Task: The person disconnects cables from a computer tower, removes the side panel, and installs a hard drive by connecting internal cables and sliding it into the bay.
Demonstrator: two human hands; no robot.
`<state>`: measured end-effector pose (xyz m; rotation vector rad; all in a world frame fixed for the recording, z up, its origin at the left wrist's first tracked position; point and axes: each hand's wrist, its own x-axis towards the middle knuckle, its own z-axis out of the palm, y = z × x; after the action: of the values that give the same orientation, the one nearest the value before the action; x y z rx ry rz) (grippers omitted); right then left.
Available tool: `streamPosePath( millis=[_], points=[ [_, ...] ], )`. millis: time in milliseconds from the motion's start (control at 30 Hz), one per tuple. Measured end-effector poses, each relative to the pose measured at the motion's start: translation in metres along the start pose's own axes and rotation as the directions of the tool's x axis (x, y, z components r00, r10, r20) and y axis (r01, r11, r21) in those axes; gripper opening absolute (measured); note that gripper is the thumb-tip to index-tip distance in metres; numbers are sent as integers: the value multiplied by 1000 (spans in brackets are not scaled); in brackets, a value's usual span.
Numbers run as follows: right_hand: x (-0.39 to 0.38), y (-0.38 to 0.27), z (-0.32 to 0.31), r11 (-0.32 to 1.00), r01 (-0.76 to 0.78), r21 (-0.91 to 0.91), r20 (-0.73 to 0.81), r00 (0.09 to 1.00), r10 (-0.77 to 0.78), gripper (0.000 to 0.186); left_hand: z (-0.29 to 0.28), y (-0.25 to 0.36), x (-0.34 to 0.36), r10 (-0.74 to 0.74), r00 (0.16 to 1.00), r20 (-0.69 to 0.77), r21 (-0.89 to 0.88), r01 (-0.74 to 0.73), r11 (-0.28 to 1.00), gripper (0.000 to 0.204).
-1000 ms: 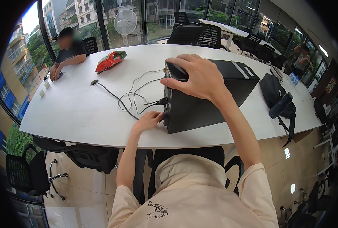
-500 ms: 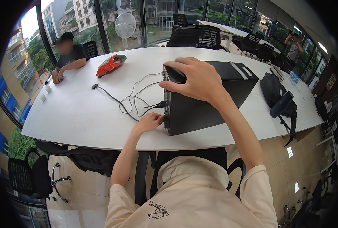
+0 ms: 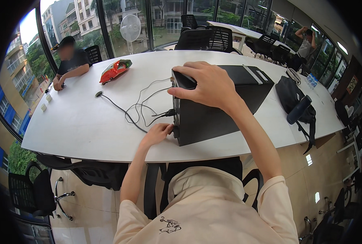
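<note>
A black computer tower (image 3: pixel 217 116) stands on the white table (image 3: pixel 79 134), its connector side facing left. My right hand (image 3: pixel 209 83) rests over the tower's top left edge, thumb and fingers spread across the corner. Low on the connector side, my left hand (image 3: pixel 160 133) pinches a black power plug (image 3: pixel 175 131) against the tower; the fingers partly hide it. Just above, another black plug (image 3: pixel 169 113) sits in the tower with its cable looping onto the table. Thin grey cables (image 3: pixel 142 91) run from higher up. A black cord (image 3: pixel 124 112) leads from a round table outlet (image 3: pixel 98 94) to my left hand.
An opened red snack bag (image 3: pixel 115 71) lies at the far left, near a seated person (image 3: pixel 73 61). On the right are a black backpack (image 3: pixel 289 95), a dark bottle (image 3: pixel 299 110) and water bottles (image 3: pixel 311 80). Office chairs (image 3: pixel 30 189) surround the table.
The whole view has shifted slightly. Both hands keep their places on the tower and the plug. In the far right background, a standing person has raised their arms to their head.
</note>
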<state>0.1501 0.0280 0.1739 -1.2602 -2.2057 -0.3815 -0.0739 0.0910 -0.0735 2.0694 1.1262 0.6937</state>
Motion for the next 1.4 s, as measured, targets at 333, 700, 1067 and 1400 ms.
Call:
streamPosePath(
  millis=[333,700,1067,1400],
  points=[
    [-3,9,-2,991,120,-60,24,993,-119,90,-8,8,2,-36,994,100,15,35,999,52],
    [-3,8,-1,997,71,-25,53,996,-70,94,-18,13,4,-12,986,168,25,8,1000,51],
    [-5,6,-2,998,60,-19,35,998,-59,89,-63,-19,-55,-233,973,-9,129,232,964,30],
    [-6,7,4,997,49,-65,4,999,-49,95,-22,71,-56,181,834,-521,144,-124,982,15]
  ],
)
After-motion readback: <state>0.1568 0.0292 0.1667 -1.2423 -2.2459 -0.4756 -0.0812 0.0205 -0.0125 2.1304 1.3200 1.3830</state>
